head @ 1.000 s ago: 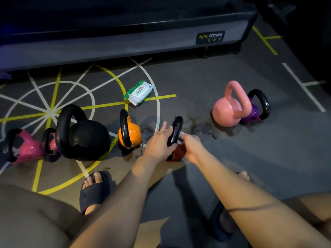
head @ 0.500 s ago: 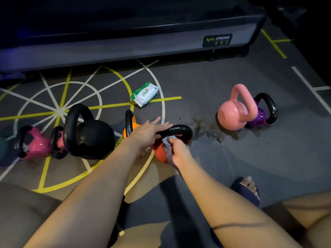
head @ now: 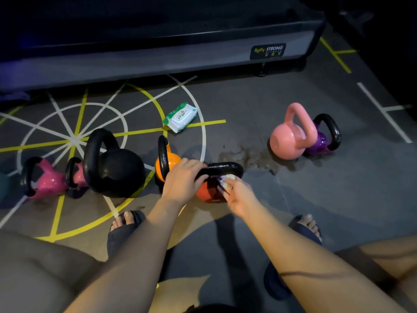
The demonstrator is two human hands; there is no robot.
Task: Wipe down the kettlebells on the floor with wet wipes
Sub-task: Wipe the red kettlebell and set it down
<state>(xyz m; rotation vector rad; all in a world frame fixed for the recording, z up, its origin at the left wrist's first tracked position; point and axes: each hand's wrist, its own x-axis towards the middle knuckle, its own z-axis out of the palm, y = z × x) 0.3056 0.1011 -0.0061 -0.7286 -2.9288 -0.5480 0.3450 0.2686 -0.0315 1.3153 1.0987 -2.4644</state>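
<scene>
A red kettlebell (head: 208, 192) with a black handle stands on the floor in the middle. My left hand (head: 184, 180) grips the left end of that handle. My right hand (head: 239, 194) presses a white wet wipe (head: 222, 179) against the bell's body just under the handle. To the left stand an orange kettlebell (head: 168, 162), a big black kettlebell (head: 115, 166) and two pink kettlebells (head: 48, 179). At the right a light pink kettlebell (head: 290, 136) leans against a purple one (head: 322, 141). The wet wipe pack (head: 180, 117) lies behind, on the floor.
A treadmill base (head: 158, 57) runs across the back. Damp patches (head: 250, 158) mark the floor between the red and light pink kettlebells. My feet in dark slippers (head: 123, 227) rest on the floor near me, and my knees fill the lower corners.
The red kettlebell's handle has turned from edge-on to crosswise. My left hand closed around its left end, and my right hand moved with the wipe under the handle.
</scene>
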